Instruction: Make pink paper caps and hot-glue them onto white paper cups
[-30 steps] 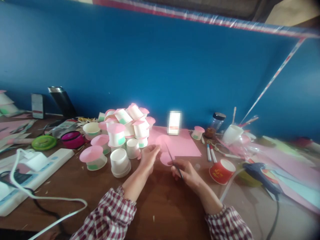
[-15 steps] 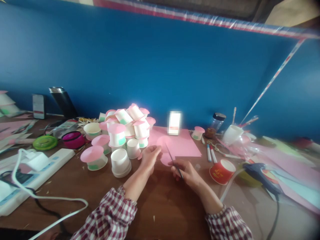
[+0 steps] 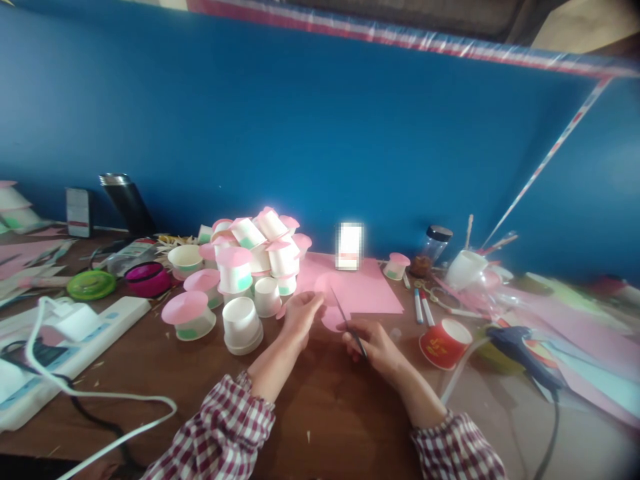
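Note:
My left hand is closed in a pinch on the near-left edge of a round pink paper disc. A slim, dark pointed tool rests in my right hand, its tip over the disc; whether it is tweezers or a blade I cannot tell. Another rounded pink paper piece shows just below the disc, between my hands. Behind them lies a pink paper sheet. Left of my left hand stand white paper cups, beside a heap of cups topped with pink discs.
A phone stands against the blue partition. At right are a red paper cup, markers, a lidded jar and a corded glue gun. A power strip with cables lies at left.

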{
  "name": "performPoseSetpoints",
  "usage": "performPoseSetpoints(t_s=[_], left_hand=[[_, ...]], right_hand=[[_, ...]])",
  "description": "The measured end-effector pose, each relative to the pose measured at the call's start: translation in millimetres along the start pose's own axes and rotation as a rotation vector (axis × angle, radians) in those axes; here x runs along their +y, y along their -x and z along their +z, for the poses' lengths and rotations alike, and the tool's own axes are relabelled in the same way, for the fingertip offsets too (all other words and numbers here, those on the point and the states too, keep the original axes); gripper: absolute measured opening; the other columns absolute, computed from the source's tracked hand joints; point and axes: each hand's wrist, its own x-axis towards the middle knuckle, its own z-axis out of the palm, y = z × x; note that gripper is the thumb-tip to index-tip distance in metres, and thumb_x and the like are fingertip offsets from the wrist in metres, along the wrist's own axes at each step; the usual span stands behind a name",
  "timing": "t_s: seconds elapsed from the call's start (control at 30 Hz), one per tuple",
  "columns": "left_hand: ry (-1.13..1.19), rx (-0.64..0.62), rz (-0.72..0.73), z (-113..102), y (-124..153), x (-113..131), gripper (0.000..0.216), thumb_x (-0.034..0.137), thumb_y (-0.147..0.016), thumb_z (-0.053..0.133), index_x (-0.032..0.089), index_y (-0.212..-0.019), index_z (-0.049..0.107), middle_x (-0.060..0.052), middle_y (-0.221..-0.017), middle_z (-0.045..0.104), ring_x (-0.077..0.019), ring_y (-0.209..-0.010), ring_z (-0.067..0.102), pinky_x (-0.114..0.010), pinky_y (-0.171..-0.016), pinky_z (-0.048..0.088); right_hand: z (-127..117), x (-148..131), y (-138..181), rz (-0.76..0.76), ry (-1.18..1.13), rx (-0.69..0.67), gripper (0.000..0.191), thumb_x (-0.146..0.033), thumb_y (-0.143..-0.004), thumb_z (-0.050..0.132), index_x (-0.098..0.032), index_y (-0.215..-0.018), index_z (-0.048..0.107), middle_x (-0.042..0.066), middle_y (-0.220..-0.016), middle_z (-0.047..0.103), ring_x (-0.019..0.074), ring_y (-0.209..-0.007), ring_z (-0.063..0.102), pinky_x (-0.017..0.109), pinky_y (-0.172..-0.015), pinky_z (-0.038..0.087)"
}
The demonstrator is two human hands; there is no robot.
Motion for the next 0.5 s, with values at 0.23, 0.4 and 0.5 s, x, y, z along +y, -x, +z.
performPoseSetpoints(t_s=[0.23, 0.4, 0.5], left_hand=[[0.005, 0.003, -0.005, 0.5, 0.4, 0.7, 0.03, 0.038, -0.058, 0.075, 0.011, -0.068, 0.064, -0.003, -0.06, 0.062, -0.0092, -0.053, 0.054, -0.022, -0.053, 0.042], [0.009, 0.005, -0.003, -0.3, 0.4, 0.2, 0.03, 0.037, -0.059, 0.074, 0.011, -0.07, 0.065, -0.002, -0.062, 0.062, -0.0092, -0.054, 0.054, -0.022, -0.054, 0.042], [0.013, 0.001, 0.0, -1.0, 0.1, -0.3, 0.03, 0.037, -0.059, 0.075, 0.011, -0.069, 0.064, -0.002, -0.061, 0.06, -0.0092, -0.055, 0.054, -0.022, -0.054, 0.043]], right_hand=[[-0.7, 2.4, -0.7, 0.011, 0.031, 0.019, 0.045, -0.046, -0.076, 0.064, -0.01, -0.104, 0.066, -0.001, -0.055, 0.055, 0.0101, -0.047, 0.05, 0.023, -0.046, 0.04], [-0.7, 3.5, -1.6, 0.027, 0.027, 0.019, 0.044, -0.044, -0.075, 0.065, -0.01, -0.103, 0.067, -0.002, -0.054, 0.055, 0.0096, -0.045, 0.049, 0.023, -0.045, 0.038], [-0.5, 4.4, -1.9, 0.032, 0.034, 0.032, 0.042, -0.043, -0.076, 0.065, -0.011, -0.103, 0.067, -0.002, -0.053, 0.054, 0.0091, -0.044, 0.048, 0.022, -0.045, 0.037]])
